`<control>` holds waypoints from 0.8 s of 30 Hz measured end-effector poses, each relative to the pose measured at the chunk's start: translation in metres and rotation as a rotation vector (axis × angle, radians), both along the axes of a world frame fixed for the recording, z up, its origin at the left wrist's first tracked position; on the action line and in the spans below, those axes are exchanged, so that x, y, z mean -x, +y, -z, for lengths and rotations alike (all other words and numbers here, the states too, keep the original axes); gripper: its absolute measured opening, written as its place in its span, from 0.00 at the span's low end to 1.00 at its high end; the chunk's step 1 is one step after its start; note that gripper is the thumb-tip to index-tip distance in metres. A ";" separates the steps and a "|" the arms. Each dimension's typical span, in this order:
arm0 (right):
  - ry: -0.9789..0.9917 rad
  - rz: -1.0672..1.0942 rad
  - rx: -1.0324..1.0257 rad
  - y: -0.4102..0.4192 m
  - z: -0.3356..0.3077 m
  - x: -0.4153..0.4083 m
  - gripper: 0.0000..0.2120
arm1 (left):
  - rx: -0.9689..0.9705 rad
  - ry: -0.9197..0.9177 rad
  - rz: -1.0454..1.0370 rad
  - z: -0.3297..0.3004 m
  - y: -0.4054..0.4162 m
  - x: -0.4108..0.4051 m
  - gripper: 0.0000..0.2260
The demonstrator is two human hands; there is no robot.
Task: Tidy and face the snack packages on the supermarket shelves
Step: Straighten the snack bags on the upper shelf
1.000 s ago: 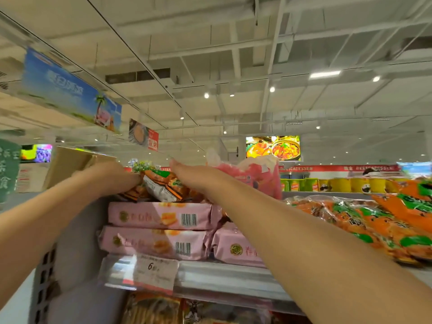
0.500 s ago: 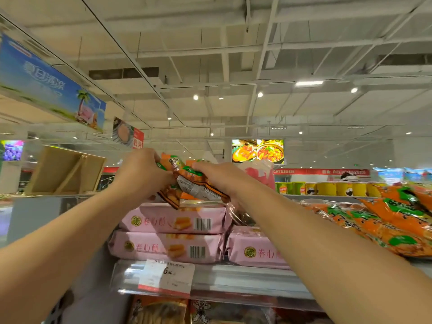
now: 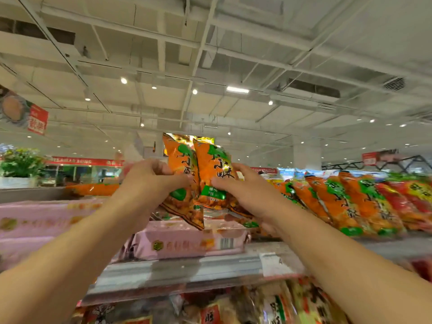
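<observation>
Two orange snack bags with green labels [image 3: 205,174] are held upright above the top shelf, side by side. My left hand [image 3: 149,181] grips the left bag at its edge, and my right hand [image 3: 243,188] grips the right bag from the other side. Below them lie pink snack packages [image 3: 187,242] stacked flat on the shelf. A row of matching orange bags [image 3: 332,202] leans along the shelf to the right, with red bags [image 3: 411,197] further right.
The shelf's front rail [image 3: 177,274] carries a price tag [image 3: 273,265]. More pink packs [image 3: 37,220] lie at the left. Snack bags fill the lower shelf [image 3: 268,307]. A potted plant [image 3: 21,162] and hanging signs sit beyond.
Both hands lifted the orange bags from the pink stack and turned them upright, fronts facing me. My view has swung to the right along the shelf.
</observation>
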State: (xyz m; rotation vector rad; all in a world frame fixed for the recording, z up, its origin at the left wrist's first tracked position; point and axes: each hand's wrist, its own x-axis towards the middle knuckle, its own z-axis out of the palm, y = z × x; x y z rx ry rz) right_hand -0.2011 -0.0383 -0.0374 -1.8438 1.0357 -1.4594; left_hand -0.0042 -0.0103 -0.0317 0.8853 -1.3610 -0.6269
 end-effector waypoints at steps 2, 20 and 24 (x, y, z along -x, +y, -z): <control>0.014 0.078 0.034 0.003 0.010 0.039 0.43 | -0.047 -0.012 0.091 0.004 -0.007 0.032 0.25; 0.098 0.073 0.090 -0.060 0.036 0.318 0.39 | -0.088 -0.038 0.048 0.035 -0.099 0.315 0.32; 0.366 0.193 0.216 -0.072 0.046 0.315 0.40 | -0.108 -0.089 -0.131 0.049 -0.106 0.312 0.33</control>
